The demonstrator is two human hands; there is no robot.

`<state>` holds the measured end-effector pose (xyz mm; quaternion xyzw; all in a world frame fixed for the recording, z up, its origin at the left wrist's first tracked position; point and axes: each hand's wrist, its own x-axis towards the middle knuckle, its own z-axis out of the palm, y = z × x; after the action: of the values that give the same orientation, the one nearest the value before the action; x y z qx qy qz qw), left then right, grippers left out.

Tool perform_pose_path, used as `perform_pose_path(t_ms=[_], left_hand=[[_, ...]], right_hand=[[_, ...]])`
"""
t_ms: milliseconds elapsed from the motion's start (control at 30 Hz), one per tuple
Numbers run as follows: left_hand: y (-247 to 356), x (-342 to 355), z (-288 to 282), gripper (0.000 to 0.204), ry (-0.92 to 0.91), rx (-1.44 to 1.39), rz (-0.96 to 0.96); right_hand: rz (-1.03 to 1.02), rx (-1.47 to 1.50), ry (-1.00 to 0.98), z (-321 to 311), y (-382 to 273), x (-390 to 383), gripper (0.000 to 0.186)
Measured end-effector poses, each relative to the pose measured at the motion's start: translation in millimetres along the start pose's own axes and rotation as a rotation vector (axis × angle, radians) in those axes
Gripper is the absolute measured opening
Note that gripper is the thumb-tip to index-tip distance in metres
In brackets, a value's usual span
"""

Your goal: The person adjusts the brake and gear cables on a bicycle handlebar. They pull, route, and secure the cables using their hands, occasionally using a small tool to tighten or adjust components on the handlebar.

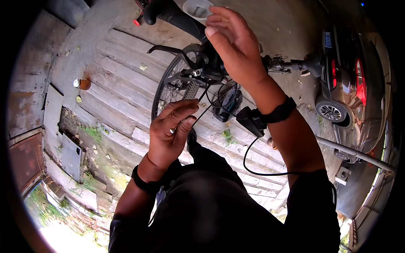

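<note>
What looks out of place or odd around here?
A black cable runs loose between the bicycle and the left hand, not tucked in neatly. Left of the bicycle, an orange can sits on the ground, perhaps litter.

Weathered plank-like strips (126,93) cover the middle of the grey floor (90,31), stained panels (36,80) border the left, a parked car (348,86) stands right, and bright light (67,238) falls near left.
</note>
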<state>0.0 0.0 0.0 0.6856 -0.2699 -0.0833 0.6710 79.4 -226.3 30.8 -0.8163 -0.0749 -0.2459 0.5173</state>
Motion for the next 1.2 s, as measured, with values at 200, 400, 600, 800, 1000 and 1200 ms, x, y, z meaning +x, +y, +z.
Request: perform_pose_path(t_ms=[200, 400, 600, 800, 1000, 1200], left_hand=[[-15.8, -12.3, 2.2, 0.019, 0.202, -0.168, -0.132], [-36.7, -3.1, -29.3, 0.026, 0.359, -0.243, -0.255], [-51.2, 15.7, -66.3, 0.026, 0.456, -0.264, -0.300], [-60.9, 33.9, -72.6, 0.025, 0.440, -0.318, -0.299], [-61.5, 69.9, -66.6, 0.023, 0.398, -0.343, -0.256], [-79.1, 100.7, -72.0, 0.024, 0.325, -0.330, -0.228]], right_hand=[[-0.091, -0.043, 0.053, -10.0, -9.1, -3.0, 0.040], [-0.069, -0.075, 0.042, -9.2, -7.0, -3.8, 0.036], [-0.022, -0.132, -0.010, -19.5, -6.4, -9.4, 0.035], [0.180, -0.071, -0.049, -38.0, -5.8, -19.0, 0.035], [0.220, -0.099, 0.046, -63.9, -19.7, -40.8, 0.033], [0.457, 0.284, 0.018, -117.4, -77.6, -107.8, 0.042]])
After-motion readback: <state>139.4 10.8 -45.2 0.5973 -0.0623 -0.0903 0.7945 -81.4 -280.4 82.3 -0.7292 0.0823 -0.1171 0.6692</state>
